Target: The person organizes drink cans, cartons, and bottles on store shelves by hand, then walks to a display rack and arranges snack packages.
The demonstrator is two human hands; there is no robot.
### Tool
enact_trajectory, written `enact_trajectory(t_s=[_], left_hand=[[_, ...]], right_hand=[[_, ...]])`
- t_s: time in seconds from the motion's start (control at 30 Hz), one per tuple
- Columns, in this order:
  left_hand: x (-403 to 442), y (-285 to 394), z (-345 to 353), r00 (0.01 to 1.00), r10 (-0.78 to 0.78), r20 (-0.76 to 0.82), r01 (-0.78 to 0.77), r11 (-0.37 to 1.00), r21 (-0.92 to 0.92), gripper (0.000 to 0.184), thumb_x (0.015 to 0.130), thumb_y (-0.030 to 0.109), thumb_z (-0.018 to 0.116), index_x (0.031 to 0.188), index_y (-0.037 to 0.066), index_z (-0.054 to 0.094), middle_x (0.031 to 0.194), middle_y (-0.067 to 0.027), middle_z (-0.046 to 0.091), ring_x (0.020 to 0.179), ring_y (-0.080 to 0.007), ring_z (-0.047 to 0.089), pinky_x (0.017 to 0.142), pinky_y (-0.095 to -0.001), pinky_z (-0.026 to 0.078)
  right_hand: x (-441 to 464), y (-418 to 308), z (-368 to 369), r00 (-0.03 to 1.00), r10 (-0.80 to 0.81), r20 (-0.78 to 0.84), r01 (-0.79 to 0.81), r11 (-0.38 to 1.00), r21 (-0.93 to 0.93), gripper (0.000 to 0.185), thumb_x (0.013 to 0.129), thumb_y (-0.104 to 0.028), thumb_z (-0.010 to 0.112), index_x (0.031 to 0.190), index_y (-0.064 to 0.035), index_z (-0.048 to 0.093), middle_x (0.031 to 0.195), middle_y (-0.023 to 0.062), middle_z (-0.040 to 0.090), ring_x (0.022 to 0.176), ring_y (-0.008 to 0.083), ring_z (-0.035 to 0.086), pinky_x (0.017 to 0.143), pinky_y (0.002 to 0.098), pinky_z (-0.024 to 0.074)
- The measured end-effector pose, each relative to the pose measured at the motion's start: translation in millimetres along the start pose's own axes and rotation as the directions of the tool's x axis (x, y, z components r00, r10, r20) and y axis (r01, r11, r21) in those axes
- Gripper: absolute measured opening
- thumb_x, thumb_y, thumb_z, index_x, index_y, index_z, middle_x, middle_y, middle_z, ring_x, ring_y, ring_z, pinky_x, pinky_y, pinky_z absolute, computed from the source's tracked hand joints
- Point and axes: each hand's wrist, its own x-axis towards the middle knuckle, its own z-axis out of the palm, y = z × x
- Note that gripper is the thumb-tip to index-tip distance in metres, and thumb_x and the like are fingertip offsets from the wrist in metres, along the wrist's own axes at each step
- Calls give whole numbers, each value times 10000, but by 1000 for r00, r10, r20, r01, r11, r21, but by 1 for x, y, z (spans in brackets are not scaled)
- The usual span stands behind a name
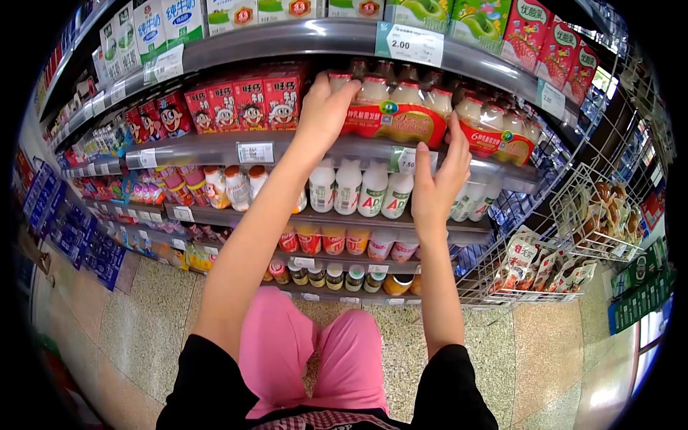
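Note:
A pack of small bottles in a red and gold sleeve (401, 122) stands on the second shelf, between my two hands. My left hand (328, 107) grips the pack's left end, with its fingers over the bottle tops. At the right end, my right hand (441, 179) touches the sleeve with its fingertips; its thumb is apart, near the price tag (405, 160) on the shelf edge. A similar pack (494, 136) stands directly to the right. Red drink cartons (251, 104) are to the left of my left hand.
White bottles (347, 188) stand on the shelf below, with cups and jars lower down. A curved shelf edge (287, 39) with cartons runs above my hands. Wire baskets (555, 287) with packaged food stick out at the right. Tiled floor (150, 322) lies below.

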Motion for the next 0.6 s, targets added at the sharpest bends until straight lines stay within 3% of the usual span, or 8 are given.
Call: enact_trajectory(t_s=[0.2, 0.23, 0.33, 0.37, 0.43, 0.53, 0.57, 0.6], left_hand=[[-21, 14, 1, 996, 67, -56, -68, 998, -6, 611, 867, 342, 736, 1254, -68, 503, 1144, -167, 633, 1116, -206, 574, 987, -316, 422], [-17, 16, -8, 996, 62, 61, -61, 998, -14, 639, 820, 290, 795, 1252, -74, 496, 1122, -162, 632, 1078, -191, 595, 957, -305, 456], [-19, 19, -22, 966, 182, 186, -196, 979, 57, 618, 765, 180, 837, 1235, -47, 506, 1116, -127, 636, 1046, -181, 608, 909, -301, 491], [-20, 21, -24, 960, 208, 188, -230, 968, 103, 596, 748, 138, 839, 1219, -29, 514, 1110, -112, 636, 1038, -175, 611, 902, -298, 496], [-23, 23, -25, 945, 261, 196, -298, 935, 191, 568, 715, 55, 844, 1186, 7, 531, 1097, -82, 637, 1021, -162, 617, 888, -292, 506], [-32, 18, -20, 946, 296, 130, -309, 947, 90, 524, 694, -25, 827, 1133, 42, 549, 1076, -53, 636, 1013, -141, 617, 887, -283, 510], [-35, 15, -16, 920, 390, 40, -392, 919, 47, 504, 641, 0, 851, 1049, 32, 557, 988, -97, 664, 909, -216, 649, 816, -334, 513], [-39, 18, -15, 922, 388, 24, -388, 918, 84, 504, 655, -22, 837, 1071, 34, 559, 1026, -81, 653, 947, -185, 638, 840, -318, 515]], right_hand=[[36, -7, -10, 968, -249, -31, 251, 967, 52, 518, 864, -100, 617, 1369, -54, 508, 1363, 169, 526, 1238, 354, 492, 1063, 445, 349], [45, -10, -10, 943, -328, -49, 328, 945, -21, 503, 830, -113, 678, 1314, -58, 556, 1326, 168, 555, 1202, 358, 520, 1045, 442, 373], [67, -13, -14, 901, -414, 128, 420, 907, -23, 554, 772, -147, 746, 1292, -69, 572, 1299, 159, 568, 1185, 357, 525, 1048, 454, 375], [75, -7, -12, 873, -444, 204, 462, 886, -47, 639, 710, -177, 814, 1295, -69, 582, 1260, 138, 606, 1147, 334, 557, 1031, 398, 397], [85, -10, -18, 837, -435, 333, 474, 879, -43, 639, 689, -180, 819, 1279, -86, 591, 1198, 121, 633, 1121, 327, 566, 1031, 418, 393], [87, -16, -29, 817, -401, 415, 475, 876, -88, 615, 646, -178, 832, 1219, -129, 614, 1054, 64, 667, 1037, 296, 589, 1027, 481, 384], [88, -17, -33, 815, -378, 439, 463, 881, -100, 597, 645, -179, 832, 1200, -132, 617, 1020, 52, 669, 1015, 287, 596, 1028, 502, 381], [88, -17, -36, 812, -354, 464, 450, 886, -112, 578, 644, -180, 832, 1181, -135, 620, 986, 39, 671, 994, 277, 603, 1030, 522, 379]])
